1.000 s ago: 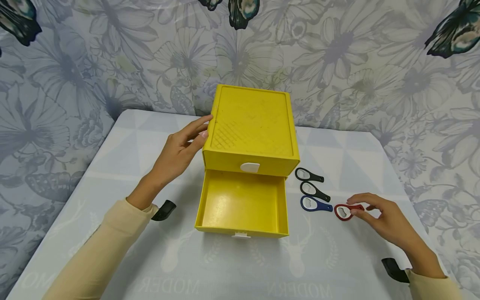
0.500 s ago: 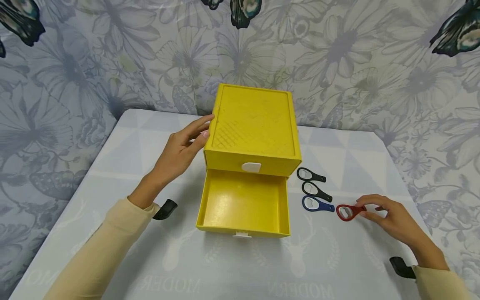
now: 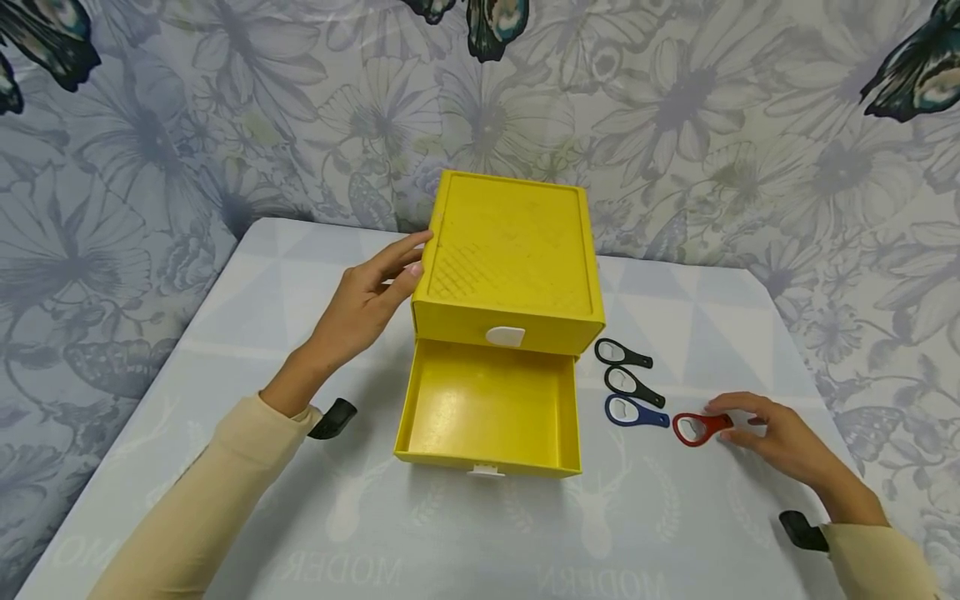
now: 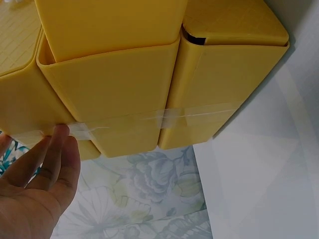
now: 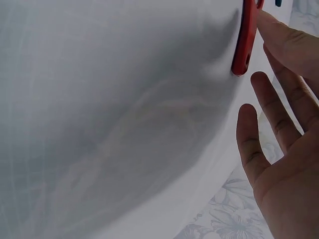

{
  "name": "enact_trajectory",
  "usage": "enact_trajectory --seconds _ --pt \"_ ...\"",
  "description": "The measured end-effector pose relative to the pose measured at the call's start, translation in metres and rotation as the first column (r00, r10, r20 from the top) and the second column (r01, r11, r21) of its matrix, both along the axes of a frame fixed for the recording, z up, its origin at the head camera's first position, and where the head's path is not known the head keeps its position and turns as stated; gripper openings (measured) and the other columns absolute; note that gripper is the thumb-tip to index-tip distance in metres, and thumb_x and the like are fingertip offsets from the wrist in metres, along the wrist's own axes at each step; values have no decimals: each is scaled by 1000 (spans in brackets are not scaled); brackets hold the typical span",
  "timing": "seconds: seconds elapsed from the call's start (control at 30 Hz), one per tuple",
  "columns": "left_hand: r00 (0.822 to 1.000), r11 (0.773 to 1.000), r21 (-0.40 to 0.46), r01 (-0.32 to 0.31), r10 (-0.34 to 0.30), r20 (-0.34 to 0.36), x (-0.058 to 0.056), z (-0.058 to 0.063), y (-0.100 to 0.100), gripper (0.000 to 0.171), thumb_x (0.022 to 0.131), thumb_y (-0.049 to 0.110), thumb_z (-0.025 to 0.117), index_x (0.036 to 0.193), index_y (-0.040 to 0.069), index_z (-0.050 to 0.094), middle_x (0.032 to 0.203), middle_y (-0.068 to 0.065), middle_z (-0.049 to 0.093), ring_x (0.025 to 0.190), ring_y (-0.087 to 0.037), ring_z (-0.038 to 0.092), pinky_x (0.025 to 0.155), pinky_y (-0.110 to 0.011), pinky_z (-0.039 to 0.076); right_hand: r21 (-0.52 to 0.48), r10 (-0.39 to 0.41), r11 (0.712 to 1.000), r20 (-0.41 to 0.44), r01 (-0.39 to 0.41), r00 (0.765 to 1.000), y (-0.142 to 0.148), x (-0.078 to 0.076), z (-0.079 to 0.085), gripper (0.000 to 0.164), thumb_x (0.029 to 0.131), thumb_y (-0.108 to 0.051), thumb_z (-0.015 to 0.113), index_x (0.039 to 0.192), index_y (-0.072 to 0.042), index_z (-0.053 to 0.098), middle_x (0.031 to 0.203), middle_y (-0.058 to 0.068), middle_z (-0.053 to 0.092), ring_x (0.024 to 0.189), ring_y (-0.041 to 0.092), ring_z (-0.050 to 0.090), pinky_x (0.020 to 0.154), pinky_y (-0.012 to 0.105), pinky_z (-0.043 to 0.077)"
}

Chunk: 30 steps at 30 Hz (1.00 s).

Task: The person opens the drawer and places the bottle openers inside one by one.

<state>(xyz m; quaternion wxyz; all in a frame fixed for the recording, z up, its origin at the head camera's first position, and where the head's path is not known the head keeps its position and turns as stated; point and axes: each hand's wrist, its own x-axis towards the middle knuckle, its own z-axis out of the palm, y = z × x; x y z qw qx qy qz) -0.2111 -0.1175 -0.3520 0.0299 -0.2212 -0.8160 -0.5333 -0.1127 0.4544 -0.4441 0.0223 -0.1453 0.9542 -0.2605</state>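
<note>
A yellow drawer unit point(image 3: 510, 250) stands mid-table, its lower drawer point(image 3: 487, 408) pulled out with a bare inside. My left hand point(image 3: 363, 300) rests its fingertips against the unit's left side, fingers extended. In the left wrist view those fingers point(image 4: 62, 144) lie at a strip of clear tape across the yellow boxes. To the right, my right hand point(image 3: 780, 437) pinches the handle of a red bottle opener point(image 3: 690, 429), lying close on the table, between thumb and forefinger. The right wrist view shows the red handle point(image 5: 244, 45) beside the hand, other fingers loosely spread.
Two black bottle openers point(image 3: 626, 353) and a blue one point(image 3: 633, 411) lie in a column just right of the drawer. The white patterned table point(image 3: 262, 508) meets a flowered cloth backdrop point(image 3: 360, 108) behind the unit.
The right thumb has shifted from the red bottle opener's ring to its handle, and the opener has turned slightly. The left hand and drawer stay put, while the view drifts a little.
</note>
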Motion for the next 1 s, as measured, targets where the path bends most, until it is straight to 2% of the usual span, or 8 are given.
enact_trajectory --seconds 0.17,0.5,0.77,1.0 --pt "1000 1000 -2 4 -4 4 0 0 0 46 107 40 47 152 41 40 151 -1 51 123 -24 61 92 -45 51 16 5 1000 15 -5 1000 -1 -1 -5 40 81 -5 81 117 -19 72 117 4 69 107 -15 49 75 22 45" --pt "1000 1000 3 2 -2 -2 -1 -1 0 46 107 39 47 152 40 41 151 1 51 130 -20 57 100 -47 51 41 3 999 -31 -2 1000 -6 -1 -7 38 77 -1 82 111 -16 74 112 6 69 99 -9 54 73 22 47" --pt "1000 1000 5 0 0 -2 0 -2 -1 45 107 39 47 151 41 40 150 0 51 128 -22 58 99 -48 51 62 -25 998 -36 27 999 -4 -1 -9 37 75 -2 84 108 -16 75 108 8 71 94 -10 54 70 21 49" --pt "1000 1000 5 0 0 -11 0 -1 0 45 107 39 47 151 40 41 150 1 51 130 -20 57 98 -46 51 78 -50 995 -45 54 998 -1 0 -11 35 74 -5 86 105 -20 77 102 4 73 87 -6 55 69 19 47"
